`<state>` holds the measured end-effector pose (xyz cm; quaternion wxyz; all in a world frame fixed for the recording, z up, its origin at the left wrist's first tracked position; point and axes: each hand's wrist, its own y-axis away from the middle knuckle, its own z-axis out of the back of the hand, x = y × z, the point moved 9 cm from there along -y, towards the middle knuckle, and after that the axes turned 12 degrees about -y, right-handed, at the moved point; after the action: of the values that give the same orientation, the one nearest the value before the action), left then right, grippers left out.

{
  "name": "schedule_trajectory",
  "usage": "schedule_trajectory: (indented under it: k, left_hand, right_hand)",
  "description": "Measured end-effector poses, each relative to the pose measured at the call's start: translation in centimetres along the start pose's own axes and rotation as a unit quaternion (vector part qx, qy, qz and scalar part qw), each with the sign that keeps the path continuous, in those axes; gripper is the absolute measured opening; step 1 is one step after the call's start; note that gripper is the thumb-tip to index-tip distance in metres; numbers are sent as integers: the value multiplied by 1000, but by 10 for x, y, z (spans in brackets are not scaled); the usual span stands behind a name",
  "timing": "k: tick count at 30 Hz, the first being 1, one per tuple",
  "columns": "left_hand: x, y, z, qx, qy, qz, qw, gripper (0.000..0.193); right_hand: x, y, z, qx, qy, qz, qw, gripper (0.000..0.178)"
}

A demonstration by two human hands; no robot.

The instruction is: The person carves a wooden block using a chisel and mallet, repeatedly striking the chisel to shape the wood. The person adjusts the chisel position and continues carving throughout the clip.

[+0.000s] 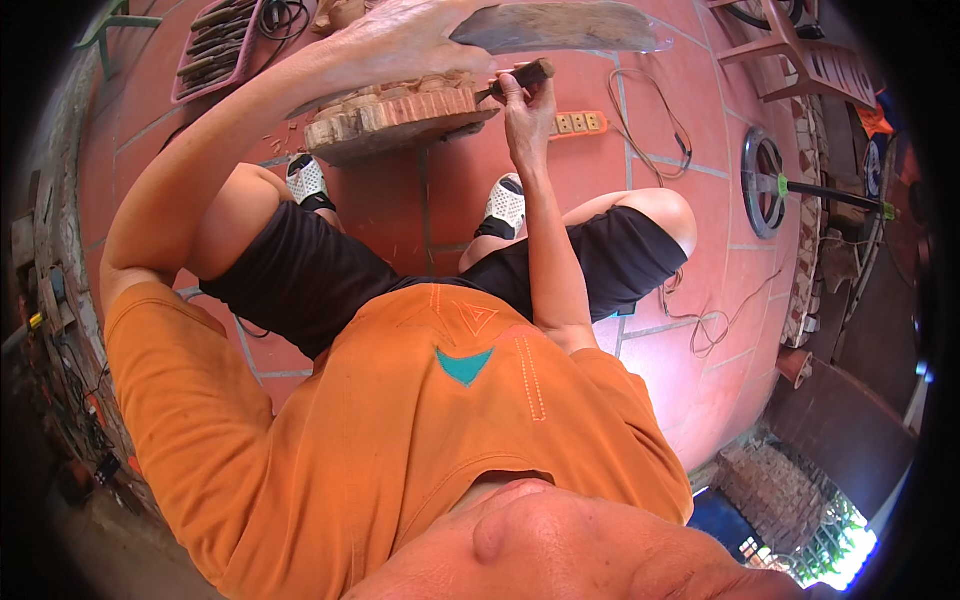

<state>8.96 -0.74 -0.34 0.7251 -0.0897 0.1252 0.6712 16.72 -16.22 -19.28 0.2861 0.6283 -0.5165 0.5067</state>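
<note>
My left hand (425, 42) reaches across from the left above a thick carved wood block (385, 125), its fingers closed round one end of a flat wooden club (570, 28). The club's other end points right. Pinched in my right hand (528, 115) is a chisel (530, 76) with a dark wooden handle; its thin shaft points left at the right end of the block. Whether the chisel's edge touches the wood cannot be made out. The block's top has carved relief, partly hidden under my left forearm, and its near side is bare, rough wood.
A pink basket (240, 70) of several chisels stands at the far left near a coiled black cable (283, 18). Beyond my right hand lies an orange power strip (580, 123) with a trailing cord (665, 100). Farther right are a round stand base (764, 185) and a plastic chair (800, 60).
</note>
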Motion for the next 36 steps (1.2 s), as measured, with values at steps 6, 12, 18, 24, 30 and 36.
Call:
schedule_trajectory:
  k: [6, 12, 18, 24, 30, 36]
  left_hand:
    - [0, -2, -4, -14, 5, -14, 1000, 70]
    - [-12, -4, 4, -25, 56, -48, 997, 64]
    - [-17, -6, -4, 61, 37, -12, 997, 60]
    - [-14, -5, -22, 114, -3, -32, 993, 58]
    - [-20, -6, -2, 13, 30, -39, 999, 60]
    - [-11, -10, -23, 72, -13, -69, 995, 60]
  right_hand:
    - [0, 1, 0, -6, -10, -8, 1000, 23]
    - [2, -2, -3, 2, -22, 0, 1000, 22]
    - [6, -3, -8, 24, 0, 15, 1000, 22]
    - [6, 2, -11, 6, -17, -20, 1000, 22]
    - [4, -1, -12, 30, -8, 11, 999, 20]
    - [3, 0, -9, 26, -7, 3, 1000, 18]
